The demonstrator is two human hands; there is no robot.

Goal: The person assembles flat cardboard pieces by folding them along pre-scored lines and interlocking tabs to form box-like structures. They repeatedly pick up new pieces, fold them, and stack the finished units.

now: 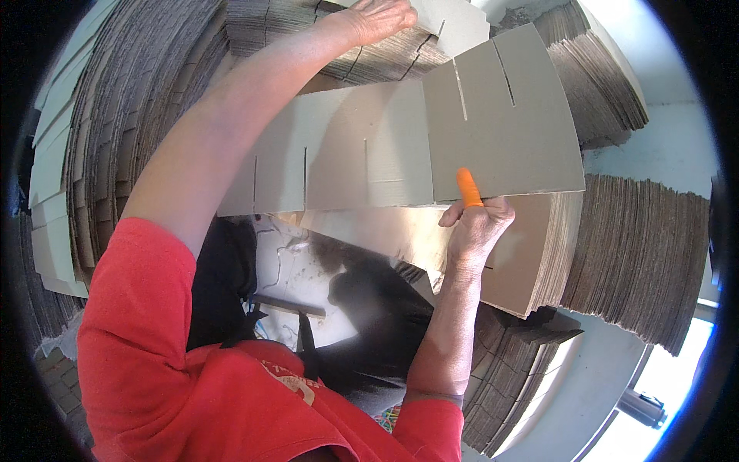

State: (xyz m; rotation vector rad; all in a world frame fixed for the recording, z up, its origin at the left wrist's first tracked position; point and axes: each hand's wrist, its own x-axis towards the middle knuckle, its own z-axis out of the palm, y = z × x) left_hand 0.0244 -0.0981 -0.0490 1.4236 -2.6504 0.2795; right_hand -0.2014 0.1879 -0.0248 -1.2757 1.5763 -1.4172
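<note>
A wide slotted cardboard sheet point(369, 150), creased so that its right part slants upward, spans the middle. My right hand point(481, 227) is closed on its near edge, with an orange finger cover point(468, 187) lying over the board. At the far upper edge, my left hand point(376, 21) reaches past the sheet, its fingers stretched over another pale slotted sheet point(454, 27) on a stack. Part of that hand meets the picture's edge, and its fingertips are hard to make out. The left forearm passes over the left end of the creased sheet.
Tall stacks of cut cardboard point(138, 115) stand on the left. More cardboard stacks are at the right point(635, 254), far right point(589, 77) and lower right point(508, 369). Below the creased sheet lies another cardboard pile point(523, 254). A pale, stained floor point(285, 262) shows near my legs.
</note>
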